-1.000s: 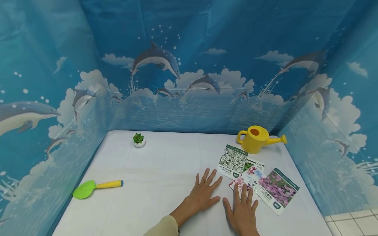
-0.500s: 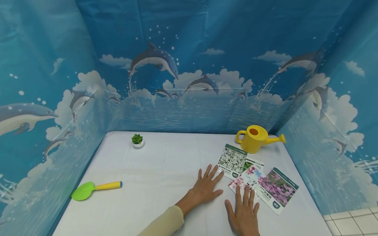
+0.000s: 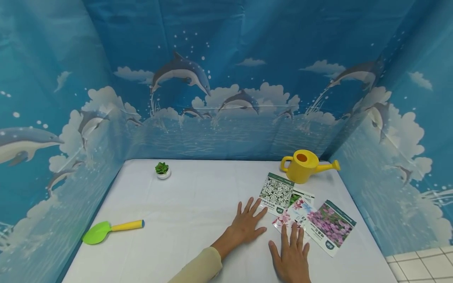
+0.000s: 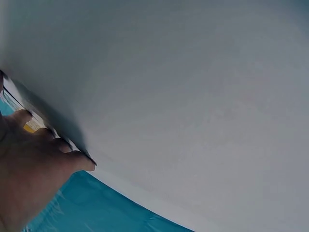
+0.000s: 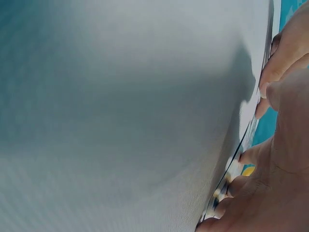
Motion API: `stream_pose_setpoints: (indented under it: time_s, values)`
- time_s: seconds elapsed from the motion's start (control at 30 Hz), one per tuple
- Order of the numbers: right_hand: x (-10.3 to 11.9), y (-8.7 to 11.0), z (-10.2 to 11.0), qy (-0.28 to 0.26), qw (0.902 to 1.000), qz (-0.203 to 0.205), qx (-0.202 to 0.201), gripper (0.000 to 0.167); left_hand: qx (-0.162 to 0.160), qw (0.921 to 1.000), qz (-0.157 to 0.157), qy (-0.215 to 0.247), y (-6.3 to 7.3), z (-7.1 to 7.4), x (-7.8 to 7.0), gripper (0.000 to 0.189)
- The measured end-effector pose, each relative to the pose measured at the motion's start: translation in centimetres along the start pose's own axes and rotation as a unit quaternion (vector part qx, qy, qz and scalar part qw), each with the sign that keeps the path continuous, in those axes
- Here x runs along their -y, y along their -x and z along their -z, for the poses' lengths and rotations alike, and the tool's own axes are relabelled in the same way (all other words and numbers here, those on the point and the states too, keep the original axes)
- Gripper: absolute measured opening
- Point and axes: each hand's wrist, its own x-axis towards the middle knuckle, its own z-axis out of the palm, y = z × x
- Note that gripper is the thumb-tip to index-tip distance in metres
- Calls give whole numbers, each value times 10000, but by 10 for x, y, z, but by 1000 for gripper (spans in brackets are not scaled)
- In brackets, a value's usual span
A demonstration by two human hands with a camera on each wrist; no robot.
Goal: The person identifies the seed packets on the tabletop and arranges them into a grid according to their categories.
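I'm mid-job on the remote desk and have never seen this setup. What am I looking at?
There's no machine: each grip is a person's bare hand. The wide picture comes from a head camera; the other two, from wrist cameras, mostly show the white tabletop. The left grip has fingertips at the white-flower packet, the right grip at the pink-blossom packet. Neither holds anything. Nearby lie a purple-flower packet and a partly covered packet. A yellow watering can stands behind; a potted plant and green-and-yellow trowel are further left.
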Motion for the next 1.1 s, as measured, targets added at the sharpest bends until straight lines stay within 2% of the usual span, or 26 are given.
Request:
stream_pose_setpoints:
  time_s: [0.47,0.73,1.1]
  values:
    - [1,-2,-1,97,9999,-93,3,86,14,9997,-90,213,5,2,3,71]
    - [2,-1,-1,-1,10000,-55,-40,86,-220,9986,-260,392,3,-4,5,69]
    - [3,-1,-1,73,9999,-70,-10,85,-282,9986,-256,357,10,-5,4,53]
